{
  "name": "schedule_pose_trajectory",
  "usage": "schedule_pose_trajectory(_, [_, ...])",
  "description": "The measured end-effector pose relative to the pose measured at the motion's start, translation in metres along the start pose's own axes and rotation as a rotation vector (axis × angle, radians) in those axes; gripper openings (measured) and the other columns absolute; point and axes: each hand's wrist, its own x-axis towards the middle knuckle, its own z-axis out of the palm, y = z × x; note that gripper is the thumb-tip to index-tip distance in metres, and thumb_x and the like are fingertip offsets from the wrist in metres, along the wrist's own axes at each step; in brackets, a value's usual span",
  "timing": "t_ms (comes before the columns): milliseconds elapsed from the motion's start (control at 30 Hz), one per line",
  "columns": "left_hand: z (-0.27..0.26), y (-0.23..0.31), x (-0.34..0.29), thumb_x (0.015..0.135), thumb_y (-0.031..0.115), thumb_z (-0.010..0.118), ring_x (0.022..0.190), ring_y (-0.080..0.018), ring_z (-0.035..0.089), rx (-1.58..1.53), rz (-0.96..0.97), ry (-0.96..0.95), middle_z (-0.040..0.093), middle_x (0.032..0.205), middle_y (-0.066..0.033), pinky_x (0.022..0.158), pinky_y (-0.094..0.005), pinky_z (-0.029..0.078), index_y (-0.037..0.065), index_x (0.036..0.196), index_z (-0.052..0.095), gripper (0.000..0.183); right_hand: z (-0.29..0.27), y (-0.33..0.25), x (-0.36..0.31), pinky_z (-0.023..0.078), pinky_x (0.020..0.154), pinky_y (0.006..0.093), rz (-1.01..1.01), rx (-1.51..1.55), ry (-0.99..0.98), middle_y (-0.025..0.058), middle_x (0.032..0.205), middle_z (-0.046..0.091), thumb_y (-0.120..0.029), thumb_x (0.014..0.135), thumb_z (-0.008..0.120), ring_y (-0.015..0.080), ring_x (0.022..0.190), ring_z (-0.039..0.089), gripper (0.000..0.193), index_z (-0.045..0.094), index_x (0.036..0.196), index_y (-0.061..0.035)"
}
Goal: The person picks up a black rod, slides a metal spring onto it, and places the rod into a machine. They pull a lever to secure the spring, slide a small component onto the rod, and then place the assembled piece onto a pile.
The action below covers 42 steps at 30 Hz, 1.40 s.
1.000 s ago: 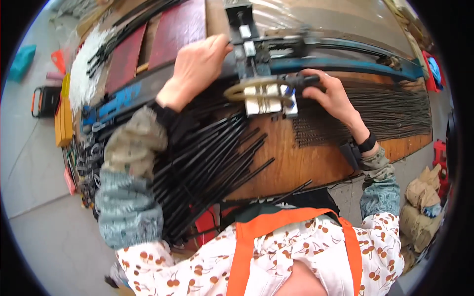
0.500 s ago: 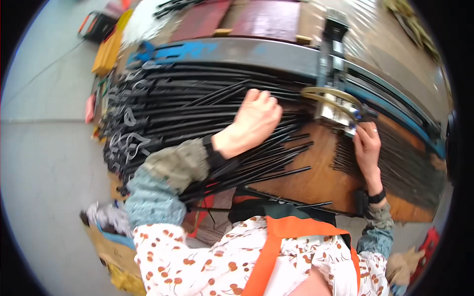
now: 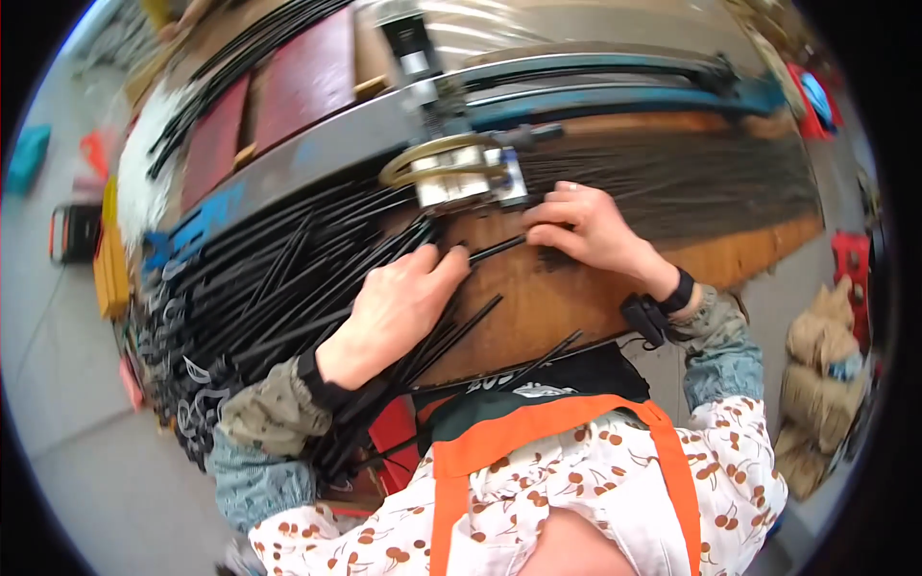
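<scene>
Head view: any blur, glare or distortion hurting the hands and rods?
Head view: fisheye bends the blue rail and bench edge; glare on the clear sheet top centre; rim smeared; left hand, right hand and the black rod between them stay fairly sharp.

Bright, even daylight; no hard shadows on the wooden bench (image 3: 576, 298). Glare washes out the clear sheet (image 3: 576, 29) beyond the metal fixture (image 3: 461, 178), at the upper rim. Strong fisheye bend: the blue rail (image 3: 624, 91) above the fixture curves into an arc. Black vignette rings the frame. Motion blur softens the black rods (image 3: 250, 288) left of the fixture; the fixture itself is slightly smeared.
</scene>
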Motion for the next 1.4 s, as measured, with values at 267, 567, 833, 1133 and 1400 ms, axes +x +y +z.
schedule_pose_trajectory(267, [-0.008,0.030,0.042,0.097,0.017,0.063,0.062,-0.0311,0.063,0.027,0.171,0.067,0.055,0.072,-0.0096,0.048,-0.0431,0.049,0.011,0.100,0.054,0.011,-0.001,0.000,-0.047,0.046,0.071,0.0374,-0.042,0.144,0.321,0.0037,0.070,0.060,-0.015,0.084,0.075,0.0244,0.074,0.054,0.020,0.076,0.102,-0.0062])
schedule_pose_trajectory(567, [-0.049,0.067,0.084,0.087,0.002,0.062,0.084,-0.0332,0.061,0.333,0.303,-0.003,0.057,0.093,-0.0149,0.067,-0.0433,0.052,0.001,0.120,0.055,0.034,-0.041,0.015,-0.039,0.052,0.088,0.0390,-0.440,-0.285,0.608,0.0087,0.121,0.065,-0.020,0.085,0.071,0.0297,0.112,0.062,0.044,0.064,0.127,-0.0090])
schedule_pose_trajectory(833, [-0.101,0.050,0.175,0.088,-0.001,0.061,0.065,-0.0300,0.056,0.477,0.413,0.122,0.050,0.074,-0.0116,0.057,-0.0416,0.047,0.013,0.143,0.055,0.057,-0.150,0.106,-0.082,0.056,0.070,0.0387,-0.003,-0.451,0.727,0.0114,0.089,0.070,-0.028,0.084,0.078,0.0304,0.078,0.068,0.052,0.064,0.131,-0.0105])
schedule_pose_trajectory(1133, [-0.075,0.066,0.201,0.094,0.001,0.056,0.083,-0.0388,0.059,0.265,0.366,0.109,0.058,0.085,-0.0170,0.071,-0.0472,0.049,0.003,0.103,0.051,0.011,-0.145,0.126,-0.075,0.056,0.072,0.0372,-0.030,-0.334,0.813,0.0112,0.096,0.069,-0.029,0.087,0.077,0.0257,0.079,0.069,0.041,0.068,0.124,-0.0123])
schedule_pose_trajectory(1400, [-0.120,0.011,0.142,0.093,0.007,0.066,0.071,-0.0310,0.058,0.531,0.207,0.198,0.053,0.078,-0.0124,0.061,-0.0449,0.046,0.015,0.133,0.062,0.041,-0.116,0.117,-0.064,0.038,0.084,0.0386,0.216,-0.906,0.590,0.0027,0.082,0.054,-0.031,0.082,0.074,0.0253,0.091,0.054,0.017,0.072,0.083,-0.0140])
